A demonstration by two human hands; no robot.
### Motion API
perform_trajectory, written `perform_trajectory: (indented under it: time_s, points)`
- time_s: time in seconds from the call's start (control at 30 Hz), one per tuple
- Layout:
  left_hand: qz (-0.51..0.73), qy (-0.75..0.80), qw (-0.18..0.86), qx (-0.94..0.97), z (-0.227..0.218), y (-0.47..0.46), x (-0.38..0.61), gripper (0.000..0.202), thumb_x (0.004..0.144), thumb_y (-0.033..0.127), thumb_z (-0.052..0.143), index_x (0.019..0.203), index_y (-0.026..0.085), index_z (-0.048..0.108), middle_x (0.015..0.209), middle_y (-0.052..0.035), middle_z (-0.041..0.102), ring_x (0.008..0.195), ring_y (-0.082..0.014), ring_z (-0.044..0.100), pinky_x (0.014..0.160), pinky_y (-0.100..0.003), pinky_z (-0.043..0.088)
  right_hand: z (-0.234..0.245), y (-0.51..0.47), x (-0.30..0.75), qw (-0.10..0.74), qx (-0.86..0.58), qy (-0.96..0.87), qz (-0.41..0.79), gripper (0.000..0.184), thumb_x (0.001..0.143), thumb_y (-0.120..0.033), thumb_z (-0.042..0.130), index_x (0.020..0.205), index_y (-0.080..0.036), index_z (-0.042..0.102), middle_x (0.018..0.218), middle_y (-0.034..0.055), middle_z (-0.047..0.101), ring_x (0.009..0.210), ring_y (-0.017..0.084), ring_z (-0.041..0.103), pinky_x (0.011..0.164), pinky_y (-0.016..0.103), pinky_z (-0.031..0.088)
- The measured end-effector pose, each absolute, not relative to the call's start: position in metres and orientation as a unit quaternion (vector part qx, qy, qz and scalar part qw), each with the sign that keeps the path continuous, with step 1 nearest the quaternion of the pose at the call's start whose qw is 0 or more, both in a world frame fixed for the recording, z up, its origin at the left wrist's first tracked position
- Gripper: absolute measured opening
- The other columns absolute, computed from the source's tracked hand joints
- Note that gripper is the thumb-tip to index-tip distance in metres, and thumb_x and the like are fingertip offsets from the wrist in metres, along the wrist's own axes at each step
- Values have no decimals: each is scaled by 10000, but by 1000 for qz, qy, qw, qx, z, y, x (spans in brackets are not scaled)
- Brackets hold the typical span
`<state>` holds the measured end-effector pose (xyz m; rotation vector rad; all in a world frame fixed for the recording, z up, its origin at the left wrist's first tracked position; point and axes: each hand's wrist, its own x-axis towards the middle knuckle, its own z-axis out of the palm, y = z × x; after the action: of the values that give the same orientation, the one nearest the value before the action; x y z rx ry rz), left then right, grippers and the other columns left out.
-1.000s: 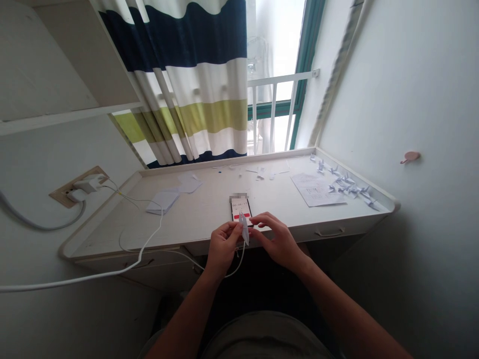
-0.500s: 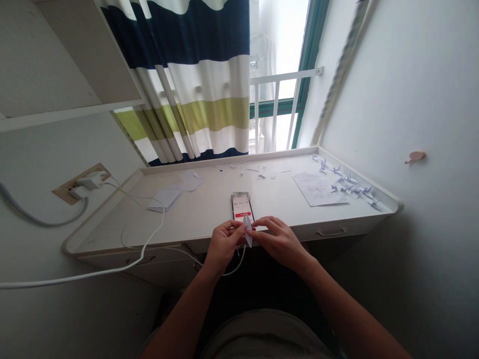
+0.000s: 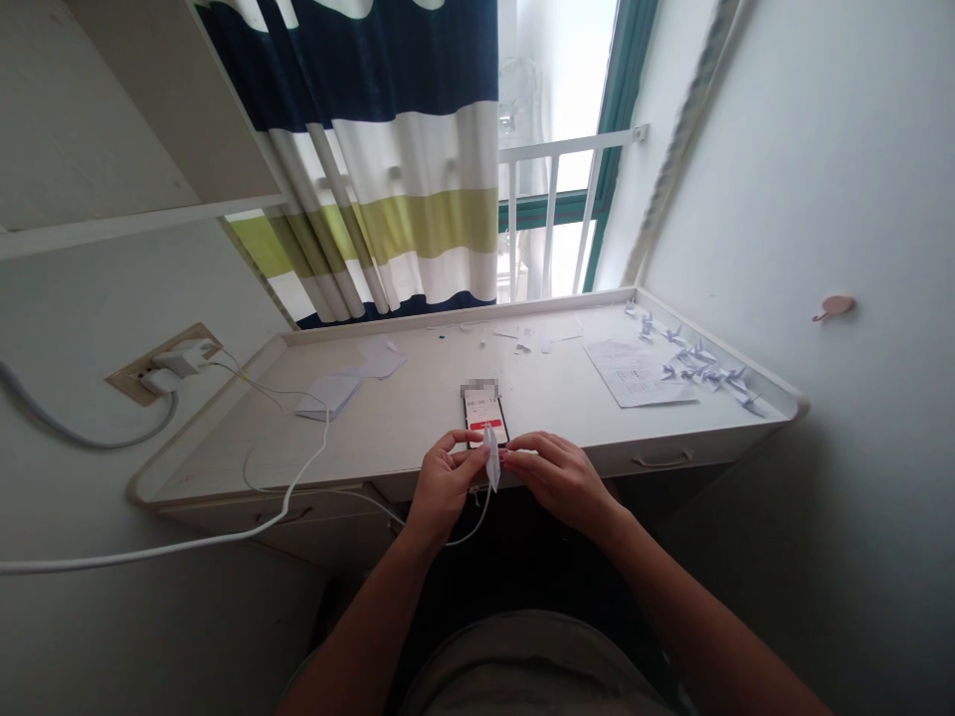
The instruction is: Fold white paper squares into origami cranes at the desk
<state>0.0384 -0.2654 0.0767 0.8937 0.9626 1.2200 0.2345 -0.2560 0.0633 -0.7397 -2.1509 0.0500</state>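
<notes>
The left hand pinches a folded white paper. At the paper's three o'clock, the right hand curls close; whether it grips cannot be told. A phone lies at twelve o'clock, paper figures at two.

Behind the desk a striped curtain is hung; left of the desk a socket is fixed, right, a pink hook.
</notes>
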Motion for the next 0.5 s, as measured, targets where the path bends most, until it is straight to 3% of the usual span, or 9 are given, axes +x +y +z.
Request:
perform_trajectory:
  time_s: [0.23,0.5]
  points:
    - [525,418,615,415,78,-267,38,504,707,482,919,984,174,631,735,-42,799,618,-186,750,609,-262,583,67,-257,234,404,-287,-869,11,345,1032,-213,610,1343,-336,692,1201,86,734,1018,219,704,873,377,593]
    - [503,441,568,479,74,-269,37,472,733,528,890,961,145,733,672,-30,765,571,-132,666,597,-235,535,67,-257,237,404,-279,-870,41,220,1020,-185,619,1184,-273,736,1112,84,741,944,199,688,830,355,590]
